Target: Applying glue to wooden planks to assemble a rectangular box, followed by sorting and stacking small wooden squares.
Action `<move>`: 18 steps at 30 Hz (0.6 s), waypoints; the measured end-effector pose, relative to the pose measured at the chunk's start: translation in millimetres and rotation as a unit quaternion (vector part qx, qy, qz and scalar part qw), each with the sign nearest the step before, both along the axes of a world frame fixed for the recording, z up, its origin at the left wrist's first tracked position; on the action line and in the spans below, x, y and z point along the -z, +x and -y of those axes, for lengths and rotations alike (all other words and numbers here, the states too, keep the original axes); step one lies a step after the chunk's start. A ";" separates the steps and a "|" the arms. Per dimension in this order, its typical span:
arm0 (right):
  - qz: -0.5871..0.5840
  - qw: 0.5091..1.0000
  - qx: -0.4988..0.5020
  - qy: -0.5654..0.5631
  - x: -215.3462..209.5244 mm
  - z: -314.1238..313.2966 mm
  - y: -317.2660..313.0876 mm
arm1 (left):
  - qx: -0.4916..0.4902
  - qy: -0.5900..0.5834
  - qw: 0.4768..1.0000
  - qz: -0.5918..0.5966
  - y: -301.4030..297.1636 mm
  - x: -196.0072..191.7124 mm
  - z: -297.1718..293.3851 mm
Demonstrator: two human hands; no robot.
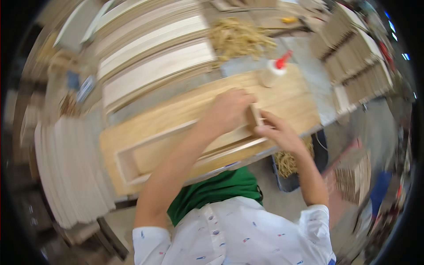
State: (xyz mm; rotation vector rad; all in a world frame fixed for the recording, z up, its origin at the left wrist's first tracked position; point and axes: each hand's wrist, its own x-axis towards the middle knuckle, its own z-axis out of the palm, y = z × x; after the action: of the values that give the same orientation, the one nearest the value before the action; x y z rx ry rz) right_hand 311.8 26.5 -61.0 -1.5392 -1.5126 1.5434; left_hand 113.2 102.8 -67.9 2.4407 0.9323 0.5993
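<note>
A long, narrow wooden box frame (128, 164) lies on a pale wooden board on the bench. Its left end is closed by a short piece. At its right end a short wooden end piece (254, 116) stands upright between the long sides. My left hand (229, 109) closes around the far corner there, its fingers bent over the end piece. From the near right, my right hand (279, 131) pinches the same piece between thumb and fingers. Slight blur hides the exact fit of the joint. A white bottle (271, 75) with a red nozzle stands beyond my hands.
Stacked wooden boards (159, 64) lie at the back left, with more strips (73, 172) at the left. Yellowish bands (240, 37) are heaped behind the bottle. More bands fill a dark bin (287, 187) below the bench edge. Stacked wooden pieces (355, 66) stand at the right.
</note>
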 end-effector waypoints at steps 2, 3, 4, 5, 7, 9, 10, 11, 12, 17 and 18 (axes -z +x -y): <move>0.039 0.999 -0.012 0.018 0.8 -8.5 0.8 | -0.041 -0.046 0.996 -0.064 -5.4 -5.9 11.8; 0.038 0.997 0.003 0.061 3.8 -12.6 0.1 | -0.067 -0.020 0.997 -0.042 -8.5 -9.3 20.6; 0.016 0.999 0.022 0.041 -2.8 -19.0 -6.5 | -0.091 0.007 0.996 -0.022 -20.1 -12.0 31.5; 0.038 0.997 0.012 0.062 -9.5 -24.8 -11.3 | -0.134 0.022 0.991 -0.015 -42.8 -14.2 40.4; 0.063 0.994 -0.027 0.083 -8.5 -34.4 -13.1 | -0.208 0.056 0.976 0.006 -86.8 -21.7 59.6; 0.086 0.991 -0.047 0.093 -6.7 -41.3 -13.8 | -0.344 0.025 0.939 -0.004 -155.9 -31.4 87.3; 0.093 0.990 -0.055 0.091 -6.6 -43.9 -14.8 | -0.412 0.025 0.911 -0.017 -188.3 -35.6 105.8; 0.102 0.989 -0.062 0.091 -7.9 -46.5 -16.0 | -0.477 0.025 0.878 -0.028 -217.2 -37.8 125.5; 0.101 0.989 -0.065 0.086 -8.5 -47.5 -17.3 | -0.510 -0.003 0.860 0.015 -242.7 -35.8 147.4; 0.107 0.991 -0.076 0.040 -8.8 -56.5 -11.9 | -0.570 -0.205 0.733 0.310 -269.5 -5.7 222.7; 0.103 0.991 -0.075 0.040 -10.8 -56.2 -12.6 | -0.547 -0.219 0.731 0.346 -262.1 0.9 227.5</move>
State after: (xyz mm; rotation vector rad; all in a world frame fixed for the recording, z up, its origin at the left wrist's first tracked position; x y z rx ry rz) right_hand 299.3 82.7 -50.2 -1.6111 -1.8195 1.4182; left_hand -148.9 -124.7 -68.8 0.8694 1.8064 1.3312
